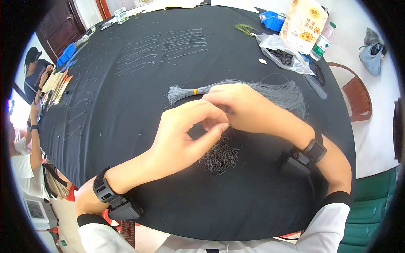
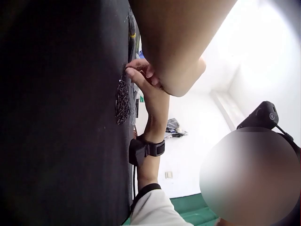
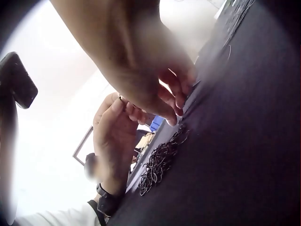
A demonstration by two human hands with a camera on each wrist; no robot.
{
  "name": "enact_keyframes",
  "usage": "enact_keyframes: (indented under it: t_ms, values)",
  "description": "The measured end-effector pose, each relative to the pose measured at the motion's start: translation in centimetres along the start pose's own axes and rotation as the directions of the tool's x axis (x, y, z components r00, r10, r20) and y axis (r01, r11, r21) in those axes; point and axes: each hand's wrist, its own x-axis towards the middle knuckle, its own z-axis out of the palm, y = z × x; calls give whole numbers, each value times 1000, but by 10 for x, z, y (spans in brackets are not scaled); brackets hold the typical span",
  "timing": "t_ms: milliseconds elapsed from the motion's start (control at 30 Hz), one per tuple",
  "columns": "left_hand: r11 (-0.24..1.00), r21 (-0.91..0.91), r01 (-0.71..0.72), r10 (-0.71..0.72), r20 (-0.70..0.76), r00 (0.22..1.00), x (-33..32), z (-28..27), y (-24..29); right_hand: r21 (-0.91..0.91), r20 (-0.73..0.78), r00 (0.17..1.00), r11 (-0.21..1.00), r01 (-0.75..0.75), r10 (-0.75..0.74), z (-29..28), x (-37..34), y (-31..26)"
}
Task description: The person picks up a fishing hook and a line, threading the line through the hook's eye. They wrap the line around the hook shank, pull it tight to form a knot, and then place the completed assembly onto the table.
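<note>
In the head view my left hand pinches a tiny thin piece between thumb and index finger, close above a pile of small dark curved wire pieces. The right wrist view also shows this left hand, thumb against finger. My right hand reaches across beyond it, fingers bent downward, over a bundle of long grey strands bound by a yellow tie. Its fingertips are partly hidden behind the left hand; I cannot tell whether they hold a strand.
Several looped grey strands lie in rows at the back of the black-covered table. At the back right stand an open plastic bag of dark pieces, a paper bag, a water bottle and a blue bin. Other people sit at left.
</note>
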Motion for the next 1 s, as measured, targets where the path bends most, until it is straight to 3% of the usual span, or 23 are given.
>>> enact_keyframes:
  t_ms: [67, 167, 467, 567, 667, 767, 867, 1000]
  values:
    - [1000, -8, 14, -14, 11, 1000, 0, -1, 1, 72, 132, 991, 997, 4, -14, -9, 4, -2]
    - [1000, -14, 13, -13, 13, 1000, 1, -1, 1, -1, 241, 970, 1000, -24, 24, -7, 6, 1]
    - [998, -19, 60, -59, 22, 998, 1, -2, 3, -61, 306, 935, 984, -167, 178, -14, 4, 7]
    - [997, -24, 68, -67, 16, 998, 0, -2, 3, -75, 242, 962, 991, -110, 125, -20, 3, 5]
    - [996, -45, 71, -70, 11, 997, 0, -1, 3, 29, 253, 966, 999, 37, -43, -16, 4, 4]
    - [997, -52, 65, -64, 12, 998, 0, -1, 4, 26, 265, 963, 998, 49, -54, -12, 5, 1]
    - [996, -61, 60, -59, 18, 998, 0, -1, 2, -46, 321, 947, 999, 23, -7, -17, 3, 3]
    - [998, -36, 50, -49, 15, 999, 0, -1, 3, -201, 373, 926, 969, 146, -62, -30, -3, 2]
